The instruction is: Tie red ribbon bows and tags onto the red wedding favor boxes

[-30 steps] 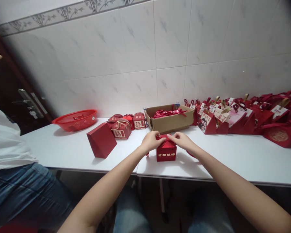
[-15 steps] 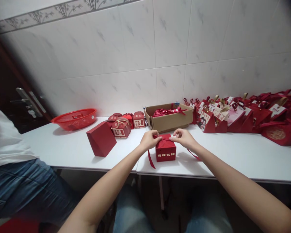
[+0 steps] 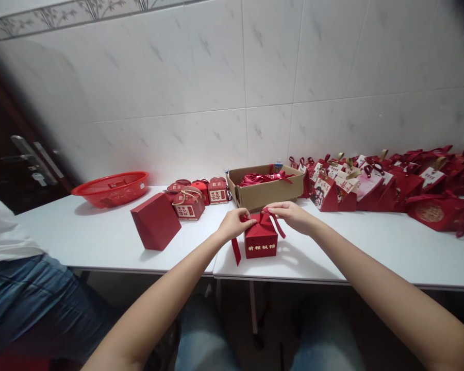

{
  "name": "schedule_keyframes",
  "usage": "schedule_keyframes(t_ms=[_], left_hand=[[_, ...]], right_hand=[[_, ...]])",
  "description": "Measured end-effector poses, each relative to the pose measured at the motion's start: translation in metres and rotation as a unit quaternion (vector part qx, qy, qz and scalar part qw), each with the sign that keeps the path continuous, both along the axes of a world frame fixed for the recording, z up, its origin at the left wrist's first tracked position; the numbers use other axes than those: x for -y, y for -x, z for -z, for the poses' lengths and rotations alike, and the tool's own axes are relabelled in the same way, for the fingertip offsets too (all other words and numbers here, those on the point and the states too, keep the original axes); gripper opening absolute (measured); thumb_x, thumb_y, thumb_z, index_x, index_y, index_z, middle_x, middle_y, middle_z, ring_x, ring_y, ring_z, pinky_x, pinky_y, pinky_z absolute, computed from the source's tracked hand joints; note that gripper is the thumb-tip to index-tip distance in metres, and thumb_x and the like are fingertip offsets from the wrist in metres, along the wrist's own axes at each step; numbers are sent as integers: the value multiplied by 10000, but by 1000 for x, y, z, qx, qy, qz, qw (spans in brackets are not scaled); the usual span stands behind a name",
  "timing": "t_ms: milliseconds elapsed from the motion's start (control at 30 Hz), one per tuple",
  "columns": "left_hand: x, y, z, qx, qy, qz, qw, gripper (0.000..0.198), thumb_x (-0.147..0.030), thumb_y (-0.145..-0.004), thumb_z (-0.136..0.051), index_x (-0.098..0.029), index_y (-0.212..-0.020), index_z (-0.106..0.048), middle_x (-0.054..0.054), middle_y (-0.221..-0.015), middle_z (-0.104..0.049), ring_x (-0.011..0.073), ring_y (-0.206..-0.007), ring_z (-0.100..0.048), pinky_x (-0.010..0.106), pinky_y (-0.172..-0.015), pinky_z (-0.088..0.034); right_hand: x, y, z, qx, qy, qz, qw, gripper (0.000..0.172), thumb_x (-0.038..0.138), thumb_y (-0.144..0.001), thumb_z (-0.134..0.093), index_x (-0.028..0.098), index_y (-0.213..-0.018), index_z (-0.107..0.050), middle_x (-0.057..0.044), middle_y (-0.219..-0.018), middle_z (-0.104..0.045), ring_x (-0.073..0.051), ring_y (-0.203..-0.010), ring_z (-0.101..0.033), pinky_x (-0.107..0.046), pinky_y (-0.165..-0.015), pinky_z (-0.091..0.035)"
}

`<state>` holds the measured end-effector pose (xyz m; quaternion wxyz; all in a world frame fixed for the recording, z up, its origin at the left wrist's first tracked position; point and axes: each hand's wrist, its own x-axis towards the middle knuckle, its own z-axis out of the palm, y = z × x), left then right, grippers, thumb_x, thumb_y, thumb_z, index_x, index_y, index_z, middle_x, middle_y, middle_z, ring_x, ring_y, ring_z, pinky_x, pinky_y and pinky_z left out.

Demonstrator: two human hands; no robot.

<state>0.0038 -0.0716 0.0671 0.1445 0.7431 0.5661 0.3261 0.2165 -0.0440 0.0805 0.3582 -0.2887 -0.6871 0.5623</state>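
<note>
- Pinch grip on both sides, from my remote seat: left hand has thumb and fingers closed on the red ribbon at the box top; can't tell if it also catches the box edge.
- Right hand pinches the ribbon's other end, raised just above the top, tail hanging below my fingertips.
- Red box, gold characters on front, upright between both hands, near the front edge of the white tabletop.
- Left edge: another person, white top and jeans, partly cut off.
- Left of my box, apart: plain slant-sided red box.
- Behind that: cluster of small printed red boxes; red basin farther left.
- Straight behind my box: open cardboard carton, shiny red ribbons inside.
- Right of carton: crowded red gift bags, many tagged.
- Back: marbled tile wall; dark door at left.
</note>
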Motion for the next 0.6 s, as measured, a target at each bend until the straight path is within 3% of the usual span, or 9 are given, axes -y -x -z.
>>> schedule_keyframes(t_ms=[100, 333, 500, 600], left_hand=[[2, -5, -2, -16, -12, 21, 1000, 273, -453, -714, -613, -182, -694, -584, -7, -667, -601, 146, -621, -525, 247, -565, -362], [3, -7, -1, -37, -12, 17, 999, 285, -466, -717, -619, -187, -679, -574, -14, -662, -606, 146, -622, -534, 250, -579, -369], [6, -10, -10, -52, -17, -25, 998, 245, -435, -693, -654, -193, -712, -619, 26, -763, -650, 204, -755, -583, 290, -650, -413], [8, -17, -21, 27, -44, -45, 998, 216, -396, -767, -584, -198, -816, -653, 56, -901, -676, 225, -901, -596, 322, -747, -441]], right_hand=[[4, 17, 1, -40, 8, -2, 999, 318, 439, -653, -715, 160, -805, -715, -49, -854, -679, -163, -778, -573, -297, -729, -417], [4, 33, 2, -74, 23, 170, 982, 338, 464, -616, -730, 146, -729, -720, -55, -739, -691, -158, -664, -569, -282, -619, -424], [1, 21, -4, -81, 19, 142, 986, 222, 342, -630, -719, 162, -760, -728, -65, -889, -707, -173, -835, -593, -270, -717, -430], [5, 16, -9, -52, 11, 130, 990, 198, 282, -625, -710, 164, -783, -726, -58, -861, -708, -164, -794, -596, -275, -709, -435]])
